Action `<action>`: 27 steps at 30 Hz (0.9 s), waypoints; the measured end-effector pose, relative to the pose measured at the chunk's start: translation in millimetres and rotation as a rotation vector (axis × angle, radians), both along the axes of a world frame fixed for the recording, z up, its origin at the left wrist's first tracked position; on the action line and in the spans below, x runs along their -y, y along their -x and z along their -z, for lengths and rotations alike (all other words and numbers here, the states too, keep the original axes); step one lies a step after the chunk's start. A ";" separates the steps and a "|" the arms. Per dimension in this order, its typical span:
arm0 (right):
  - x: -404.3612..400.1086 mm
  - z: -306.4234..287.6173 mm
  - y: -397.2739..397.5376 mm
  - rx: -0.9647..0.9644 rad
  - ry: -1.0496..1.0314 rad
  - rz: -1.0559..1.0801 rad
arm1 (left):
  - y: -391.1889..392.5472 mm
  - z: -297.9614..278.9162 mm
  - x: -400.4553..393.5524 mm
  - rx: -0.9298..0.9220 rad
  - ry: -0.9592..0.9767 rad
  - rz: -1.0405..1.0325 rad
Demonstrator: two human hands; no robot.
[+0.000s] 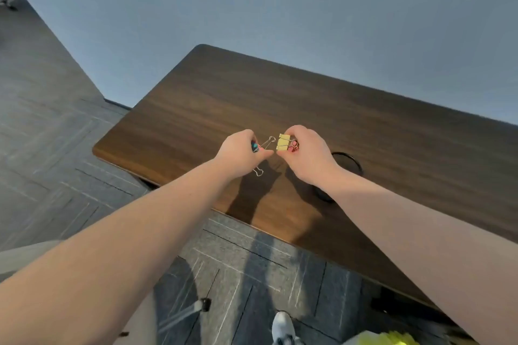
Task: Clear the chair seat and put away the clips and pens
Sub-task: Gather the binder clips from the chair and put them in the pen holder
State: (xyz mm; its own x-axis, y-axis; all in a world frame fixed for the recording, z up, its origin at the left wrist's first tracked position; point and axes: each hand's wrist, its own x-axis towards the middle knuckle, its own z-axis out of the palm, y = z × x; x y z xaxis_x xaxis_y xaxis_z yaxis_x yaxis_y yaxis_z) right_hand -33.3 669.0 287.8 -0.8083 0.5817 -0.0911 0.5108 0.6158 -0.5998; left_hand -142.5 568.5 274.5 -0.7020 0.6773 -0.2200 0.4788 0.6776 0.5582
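Both hands hover close together above the dark wooden desk (213, 98). My left hand (241, 152) is shut on a binder clip (255, 147) with a teal body; its wire handles stick out above and below the fist. My right hand (307, 152) pinches a yellow binder clip (283, 142), with a red clip (294, 145) tucked under the fingers behind it. A black round cup (350, 162) stands on the desk just right of my right wrist, mostly hidden by the forearm. No pens are in view.
Grey patterned carpet (56, 148) lies left of and in front of the desk. A chair leg with a caster (204, 304) and my white shoe (283, 328) are below. Something yellow (389, 339) shows at the bottom edge. A plain wall rises behind.
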 end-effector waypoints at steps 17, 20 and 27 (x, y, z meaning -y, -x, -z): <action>-109.5 22.1 -77.0 0.306 0.053 0.057 | -77.5 19.0 -135.0 0.003 0.193 0.274; -111.0 25.7 -77.8 0.314 0.059 0.031 | -81.9 23.9 -138.6 0.007 0.221 0.267; -112.7 37.5 -77.8 0.334 0.064 0.011 | -92.8 34.7 -143.4 -0.008 0.236 0.261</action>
